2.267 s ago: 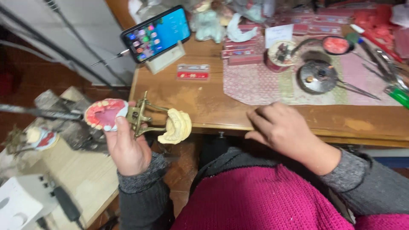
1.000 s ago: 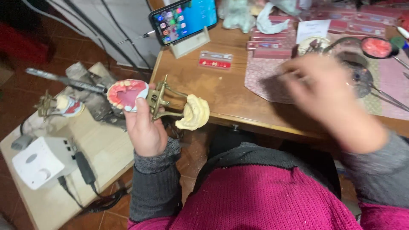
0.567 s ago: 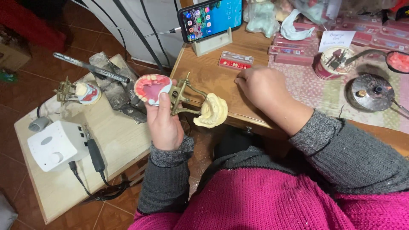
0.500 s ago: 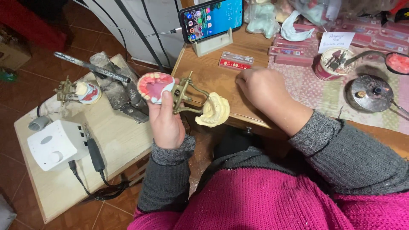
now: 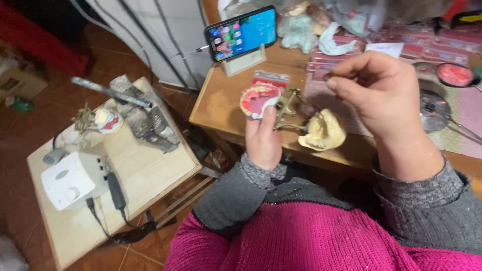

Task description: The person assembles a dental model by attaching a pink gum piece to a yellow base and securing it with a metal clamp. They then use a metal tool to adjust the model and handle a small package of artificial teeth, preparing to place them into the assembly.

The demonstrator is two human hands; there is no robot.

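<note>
Left hand [image 5: 262, 138] closed around the brass frame of a dental articulator [image 5: 287, 111], thumb up along it, held above the near edge of the wooden desk [image 5: 221, 103]. Carried a pink wax denture with teeth [image 5: 257, 98] on its left end and a cream plaster cast [image 5: 324, 131] on its right. Right hand [image 5: 384, 98] raised just beside the cast, apart from it, fingers curled and pinched together near the tips; whether anything small sat between them could not be told.
</note>
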